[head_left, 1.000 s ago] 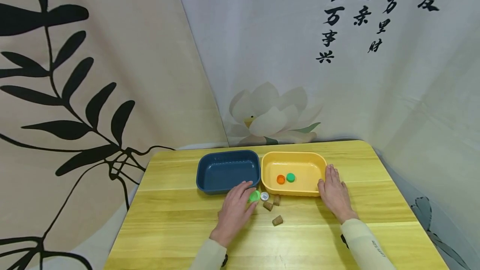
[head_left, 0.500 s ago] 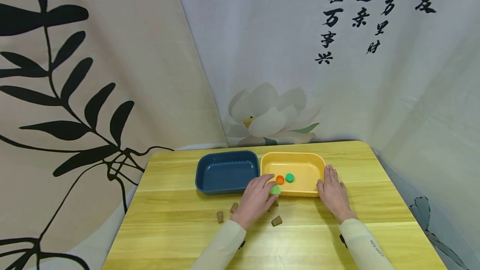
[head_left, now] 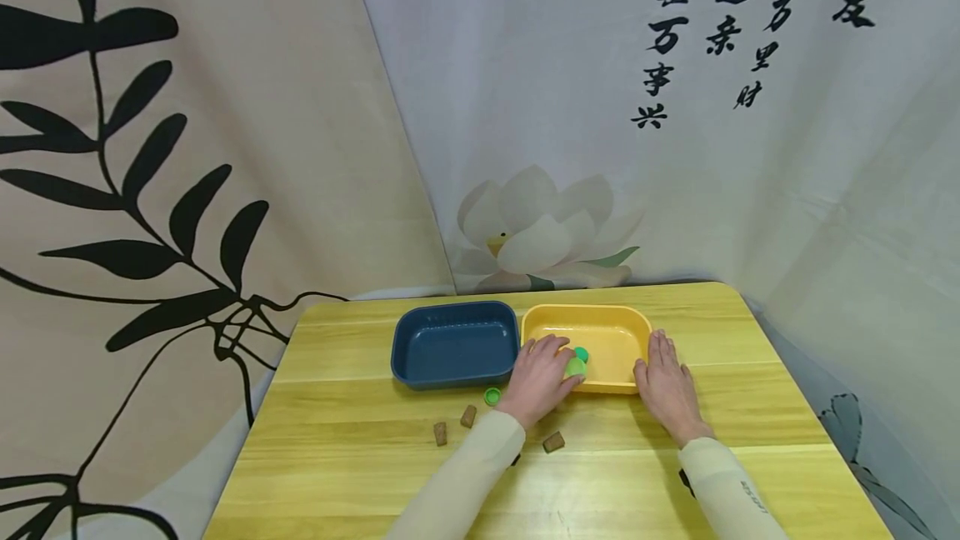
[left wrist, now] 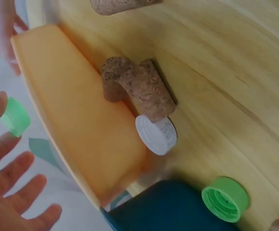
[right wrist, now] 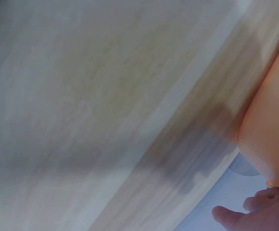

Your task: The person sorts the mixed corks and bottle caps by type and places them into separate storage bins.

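Over the yellow tray [head_left: 618,348], my left hand [head_left: 536,379] pinches a light green bottle cap [head_left: 575,367] between thumb and index finger. The left wrist view shows that cap [left wrist: 17,118] at the fingertips, the other fingers spread apart. A darker green cap [head_left: 581,353] lies in the tray just beyond; the orange cap is hidden behind my left hand. My right hand [head_left: 670,386] rests against the tray's right side, fingers straight. In the right wrist view, only part of that hand [right wrist: 259,214] shows at the lower right, by the tray's side.
A dark blue tray [head_left: 453,346] stands left of the yellow one. Before it lie another green cap [head_left: 492,397] and corks [head_left: 468,416]; one more cork [head_left: 553,442] is nearer me. A white cap [left wrist: 156,135] touches a cork [left wrist: 151,91] beside the yellow tray.
My left hand has carried the light green cap rightward, from in front of the blue tray to over the yellow tray. My right hand has stayed at the tray's side.
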`<state>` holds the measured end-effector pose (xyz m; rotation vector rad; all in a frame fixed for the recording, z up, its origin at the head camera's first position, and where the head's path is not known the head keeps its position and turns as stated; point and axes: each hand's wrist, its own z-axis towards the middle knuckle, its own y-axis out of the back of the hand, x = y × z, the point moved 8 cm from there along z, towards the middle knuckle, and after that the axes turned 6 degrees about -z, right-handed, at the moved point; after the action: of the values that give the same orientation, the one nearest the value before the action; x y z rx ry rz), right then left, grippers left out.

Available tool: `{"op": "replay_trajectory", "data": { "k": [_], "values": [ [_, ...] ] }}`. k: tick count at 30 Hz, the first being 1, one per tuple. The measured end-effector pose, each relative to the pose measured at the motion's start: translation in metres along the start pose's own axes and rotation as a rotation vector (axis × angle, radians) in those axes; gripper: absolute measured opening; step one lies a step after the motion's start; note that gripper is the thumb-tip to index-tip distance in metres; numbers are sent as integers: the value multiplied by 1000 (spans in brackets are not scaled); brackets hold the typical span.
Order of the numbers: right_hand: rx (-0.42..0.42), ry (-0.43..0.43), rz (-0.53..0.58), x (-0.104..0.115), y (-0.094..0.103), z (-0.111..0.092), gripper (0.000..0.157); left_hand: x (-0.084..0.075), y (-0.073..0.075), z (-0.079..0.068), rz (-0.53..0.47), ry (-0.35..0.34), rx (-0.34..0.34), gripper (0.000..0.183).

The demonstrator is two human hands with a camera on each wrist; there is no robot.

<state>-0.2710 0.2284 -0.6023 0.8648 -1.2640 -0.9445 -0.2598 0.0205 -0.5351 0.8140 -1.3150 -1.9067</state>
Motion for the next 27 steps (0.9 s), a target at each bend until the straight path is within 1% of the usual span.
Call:
{"op": "replay_trajectory", "data": {
  "k": [3,8,10,12,16,18,20,22,27],
  "values": [
    [1,-3,0,-1,0,0,63,-1,-7,8,51,36,15,46],
    [3,-3,4,1,1,-1,63,0,-14,17,142,54,-4,49],
    [0,-2,1,1,2,-1,63,1,-16,18,157,66,-5,49],
    [0,-4,1,2,1,-1,63,2,-19,19,150,96,23,51],
    [-1,-5,-9,2,1,-1,63,6,-27,15,103,179,121,67],
    [-4,-5,-12,2,1,0,63,7,-30,11,79,205,150,74],
    [-8,-4,-16,2,1,-1,63,8,-31,7,55,214,148,77],
    [-13,-1,-18,2,2,-1,63,9,-29,2,34,210,129,77],
    [-14,12,-10,3,2,-1,63,10,-21,-14,-10,171,75,79]
  ]
}}
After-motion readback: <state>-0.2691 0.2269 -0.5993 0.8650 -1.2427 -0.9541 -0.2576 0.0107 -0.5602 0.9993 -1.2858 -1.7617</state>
